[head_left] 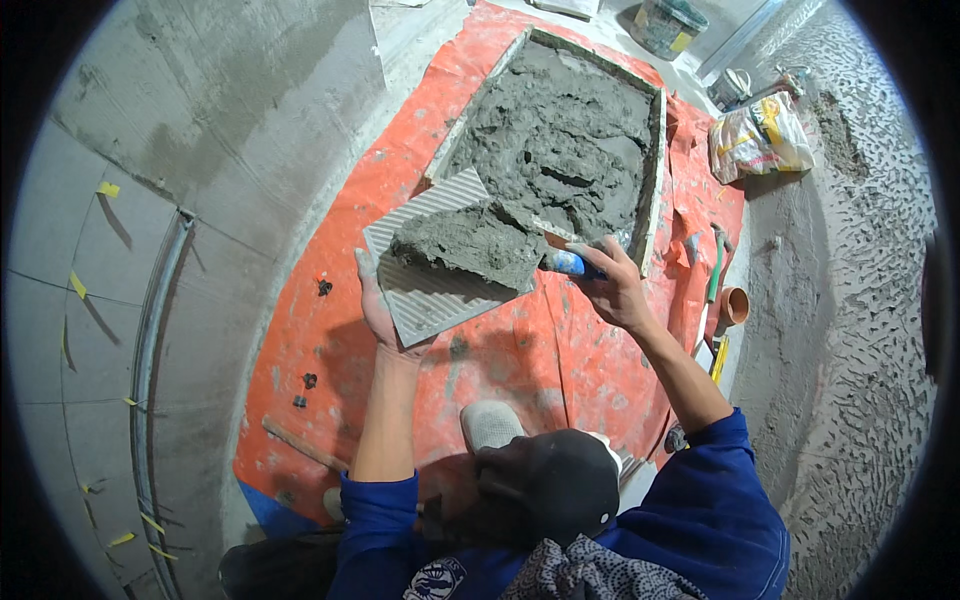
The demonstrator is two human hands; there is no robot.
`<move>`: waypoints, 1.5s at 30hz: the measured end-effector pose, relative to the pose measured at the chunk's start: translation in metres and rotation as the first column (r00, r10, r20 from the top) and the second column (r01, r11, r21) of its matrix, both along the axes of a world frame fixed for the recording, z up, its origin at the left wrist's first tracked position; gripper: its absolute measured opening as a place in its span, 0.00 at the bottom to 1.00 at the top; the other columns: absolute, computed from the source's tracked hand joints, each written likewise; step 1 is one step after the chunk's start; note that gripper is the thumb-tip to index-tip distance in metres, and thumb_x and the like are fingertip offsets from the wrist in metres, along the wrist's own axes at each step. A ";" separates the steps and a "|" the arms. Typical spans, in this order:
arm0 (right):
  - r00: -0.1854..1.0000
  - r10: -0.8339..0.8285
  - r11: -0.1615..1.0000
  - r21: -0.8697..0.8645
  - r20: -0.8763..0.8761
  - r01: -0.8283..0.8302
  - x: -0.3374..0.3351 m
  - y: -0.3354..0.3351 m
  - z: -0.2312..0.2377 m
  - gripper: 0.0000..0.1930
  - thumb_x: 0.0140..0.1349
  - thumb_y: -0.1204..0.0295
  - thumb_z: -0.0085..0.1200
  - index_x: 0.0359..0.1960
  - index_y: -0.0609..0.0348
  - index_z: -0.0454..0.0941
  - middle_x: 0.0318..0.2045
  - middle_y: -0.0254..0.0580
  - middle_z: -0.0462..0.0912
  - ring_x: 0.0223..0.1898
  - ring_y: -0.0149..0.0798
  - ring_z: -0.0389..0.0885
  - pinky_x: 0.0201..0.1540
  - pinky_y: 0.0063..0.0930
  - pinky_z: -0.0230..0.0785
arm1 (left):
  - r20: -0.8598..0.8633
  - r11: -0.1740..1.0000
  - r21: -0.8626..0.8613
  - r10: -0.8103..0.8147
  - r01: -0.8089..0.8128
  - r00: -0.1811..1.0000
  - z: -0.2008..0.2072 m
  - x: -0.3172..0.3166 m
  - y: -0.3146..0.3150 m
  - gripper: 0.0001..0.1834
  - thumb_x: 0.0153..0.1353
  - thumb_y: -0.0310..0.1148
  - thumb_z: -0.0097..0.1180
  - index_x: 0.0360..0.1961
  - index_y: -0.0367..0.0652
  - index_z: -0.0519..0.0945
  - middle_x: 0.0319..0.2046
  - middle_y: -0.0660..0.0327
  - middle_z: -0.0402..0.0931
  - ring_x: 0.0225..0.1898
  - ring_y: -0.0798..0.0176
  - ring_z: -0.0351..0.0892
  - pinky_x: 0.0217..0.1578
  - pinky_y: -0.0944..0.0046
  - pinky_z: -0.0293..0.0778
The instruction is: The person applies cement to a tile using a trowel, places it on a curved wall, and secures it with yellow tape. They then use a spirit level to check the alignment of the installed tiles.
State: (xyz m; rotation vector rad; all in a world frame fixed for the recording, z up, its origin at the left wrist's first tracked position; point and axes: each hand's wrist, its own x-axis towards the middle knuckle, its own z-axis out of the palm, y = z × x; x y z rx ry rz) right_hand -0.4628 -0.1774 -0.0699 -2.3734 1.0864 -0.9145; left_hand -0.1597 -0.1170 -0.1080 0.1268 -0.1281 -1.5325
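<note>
Black cap (562, 482), cupped left hand (380, 312) at tile (428, 302) edge, right hand (612, 286) tight round trowel (563, 262), room over red sheet (535, 365)

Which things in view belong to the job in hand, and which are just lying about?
In use:
ribbed tile, in the left hand
blue-handled trowel, in the right hand
grey mortar, on the ribbed tile and in the tray

Seemingly just lying about:
white-and-yellow bag
orange-brown pipe piece
wooden stick

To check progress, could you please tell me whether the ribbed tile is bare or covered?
Partly covered: grey mortar lies across the middle of the ribbed tile, with bare ribs showing on either side.
</note>
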 end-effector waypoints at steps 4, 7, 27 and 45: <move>0.994 0.037 0.996 0.076 0.103 -0.045 -0.004 -0.005 -0.030 0.24 0.53 0.80 0.64 0.55 0.54 0.78 0.35 0.39 0.76 0.33 0.37 0.76 0.35 0.29 0.70 | -0.047 1.000 -0.009 0.012 -0.013 0.999 0.003 -0.005 0.007 0.37 0.71 0.59 0.35 0.69 0.41 0.61 0.67 0.47 0.61 0.65 0.42 0.63 0.64 0.37 0.60; 0.979 -0.044 0.983 0.184 0.201 0.006 -0.022 0.000 -0.062 0.24 0.54 0.80 0.64 0.55 0.55 0.78 0.35 0.38 0.78 0.36 0.34 0.77 0.38 0.27 0.70 | -0.081 0.999 -0.035 -0.001 -0.002 0.997 0.003 -0.004 0.009 0.36 0.71 0.58 0.36 0.69 0.41 0.61 0.67 0.46 0.60 0.65 0.41 0.62 0.64 0.35 0.60; 0.580 -0.418 0.819 -0.015 -0.700 0.573 -0.127 -0.114 0.016 0.21 0.56 0.72 0.45 0.52 0.43 0.79 0.37 0.53 0.84 0.39 0.56 0.83 0.38 0.50 0.73 | 0.433 0.866 0.315 0.233 -0.388 0.871 0.021 0.026 0.077 0.36 0.72 0.58 0.33 0.71 0.45 0.56 0.70 0.55 0.57 0.69 0.47 0.58 0.67 0.44 0.58; 0.887 -0.454 0.413 0.863 -0.084 0.292 -0.027 -0.134 -0.066 0.22 0.67 0.67 0.51 0.63 0.51 0.72 0.19 0.33 0.72 0.14 0.26 0.67 0.14 0.25 0.59 | 0.427 0.865 0.361 0.177 -0.347 0.887 0.013 0.031 0.095 0.38 0.71 0.61 0.35 0.70 0.43 0.59 0.69 0.52 0.58 0.67 0.46 0.61 0.65 0.43 0.62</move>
